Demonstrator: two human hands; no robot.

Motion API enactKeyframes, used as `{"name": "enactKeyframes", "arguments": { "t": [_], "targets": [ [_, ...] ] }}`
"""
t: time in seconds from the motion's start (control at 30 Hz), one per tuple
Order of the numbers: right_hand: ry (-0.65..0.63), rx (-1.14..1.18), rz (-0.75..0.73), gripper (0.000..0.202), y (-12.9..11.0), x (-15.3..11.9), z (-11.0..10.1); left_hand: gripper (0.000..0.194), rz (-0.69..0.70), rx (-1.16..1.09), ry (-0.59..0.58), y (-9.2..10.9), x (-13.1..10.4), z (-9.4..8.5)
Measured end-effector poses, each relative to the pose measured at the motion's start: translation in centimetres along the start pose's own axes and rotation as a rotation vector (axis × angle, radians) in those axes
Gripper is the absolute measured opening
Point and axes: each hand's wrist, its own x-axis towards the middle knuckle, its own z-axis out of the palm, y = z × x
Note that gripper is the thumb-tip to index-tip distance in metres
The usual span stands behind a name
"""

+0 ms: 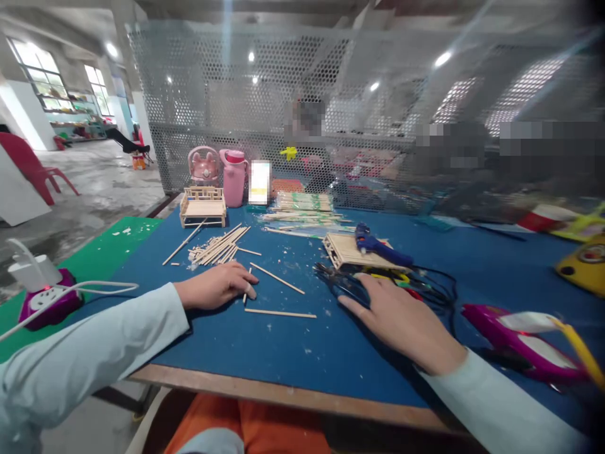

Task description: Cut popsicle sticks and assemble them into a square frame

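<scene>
Wooden stick [246,291] lay under left hand [218,285] fingertips, fingers loosely spread, right hand [401,318] flat, open, touching pliers [341,282] on blue table [293,353].

I've got a deep blue table mat [302,340] w/ a wood-brown front edge, and a green mat [108,249] at its left side. Both my sleeves are pale blue-grey; left hand [215,287] sits by pale tan wooden sticks [222,246], same tan on the small stick-built bench [203,207]. Right hand [401,318] is on dark blue-handled pliers [343,280]. Glue gun [378,246] is bright blue, cord black. Bottle [234,178] pink w/ darker red-pink cap; fan [204,165] pink too. Power strip [45,302] magenta w/ white plug. Far right: yellow toy [583,265], probably w/ a grey dial, too blurry to tell. Lap orange.
</scene>
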Motion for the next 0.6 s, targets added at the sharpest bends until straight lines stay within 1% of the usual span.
{"name": "enactKeyframes", "arguments": {
  "t": [0.07, 0.13, 0.17, 0.23, 0.3, 0.33, 0.37, 0.4, 0.43, 0.47, 0.53, 0.57, 0.6],
  "targets": [
    [-0.008, -0.046, 0.02, 0.055, 0.1, -0.5, 0.6, 0.036, -0.026, 0.003, -0.015, 0.0, 0.0, 0.2],
    [0.009, -0.059, 0.003, 0.059, 0.1, -0.7, 0.8, 0.047, -0.053, -0.014, 0.013, 0.0, 0.0, 0.2],
    [0.035, -0.057, -0.018, 0.061, 0.1, -0.8, 0.7, 0.05, -0.079, -0.02, 0.058, 0.1, 0.0, 0.2],
    [0.113, -0.047, -0.073, 0.063, 0.0, -1.0, 0.0, 0.049, -0.175, -0.001, 0.198, 0.2, 0.2, 0.1],
    [0.172, -0.009, -0.166, 0.058, -0.6, -1.1, -1.3, 0.042, -0.328, 0.055, 0.336, 0.0, 0.8, -0.1],
    [0.172, 0.029, -0.226, 0.052, -1.2, -1.1, -2.0, 0.039, -0.403, 0.083, 0.37, -0.2, 1.3, -0.3],
    [0.154, 0.073, -0.285, 0.046, -1.9, -1.0, -2.8, 0.035, -0.469, 0.105, 0.382, -0.4, 1.8, -0.5],
    [0.118, 0.123, -0.345, 0.04, -2.9, -0.7, -3.5, 0.032, -0.512, 0.115, 0.368, -0.7, 2.5, -0.6],
    [0.085, 0.168, -0.391, 0.036, -4.0, -0.3, -4.0, 0.029, -0.542, 0.117, 0.356, -0.9, 3.2, -0.7],
    [0.071, 0.195, -0.406, 0.033, -5.2, 0.1, -4.4, 0.026, -0.564, 0.115, 0.346, -1.0, 3.8, -0.7],
    [0.065, 0.224, -0.401, 0.035, -7.3, 1.3, -4.4, 0.024, -0.582, 0.118, 0.3, -1.1, 4.9, -0.5],
    [0.064, 0.23, -0.411, 0.037, -8.0, 2.0, -4.0, 0.025, -0.583, 0.127, 0.281, -1.0, 5.2, -0.3],
    [0.078, 0.245, -0.422, 0.035, -8.6, 2.5, -3.5, 0.027, -0.579, 0.15, 0.269, -0.9, 5.3, 0.0]
  ]
}}
